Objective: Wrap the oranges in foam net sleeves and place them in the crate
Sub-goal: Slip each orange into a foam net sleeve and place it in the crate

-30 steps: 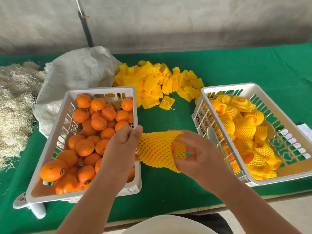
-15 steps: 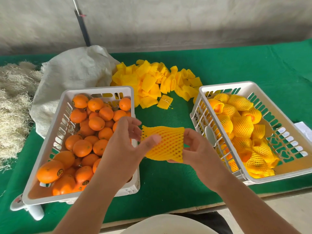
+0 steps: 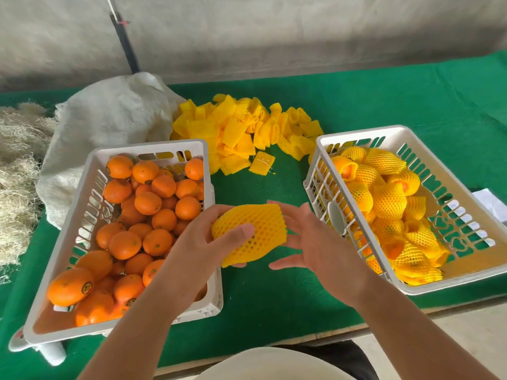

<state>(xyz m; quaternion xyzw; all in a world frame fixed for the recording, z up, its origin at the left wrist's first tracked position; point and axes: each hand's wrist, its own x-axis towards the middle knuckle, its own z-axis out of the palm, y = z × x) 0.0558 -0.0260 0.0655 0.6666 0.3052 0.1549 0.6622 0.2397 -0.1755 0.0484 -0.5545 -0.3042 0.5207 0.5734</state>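
An orange in a yellow foam net sleeve point(image 3: 258, 231) is held above the green table between the two crates. My left hand point(image 3: 203, 248) grips it from the left, thumb across its front. My right hand point(image 3: 312, 242) is beside its right end, fingers straight and spread, touching the sleeve's edge. The left white crate point(image 3: 82, 215) holds several bare oranges point(image 3: 148, 201). The right white crate point(image 3: 466, 193) holds several sleeved oranges point(image 3: 389, 198).
A pile of loose yellow foam sleeves point(image 3: 241, 130) lies behind, between the crates. A white sack point(image 3: 109, 116) and straw point(image 3: 16, 171) sit at the far left. A white paper point(image 3: 491, 201) lies at the right edge. The table's front edge runs just below my forearms.
The sleeve was stretched flat between both hands; now it bulges round the orange. My left hand has closed on it, and my right hand's fingers have straightened at its end.
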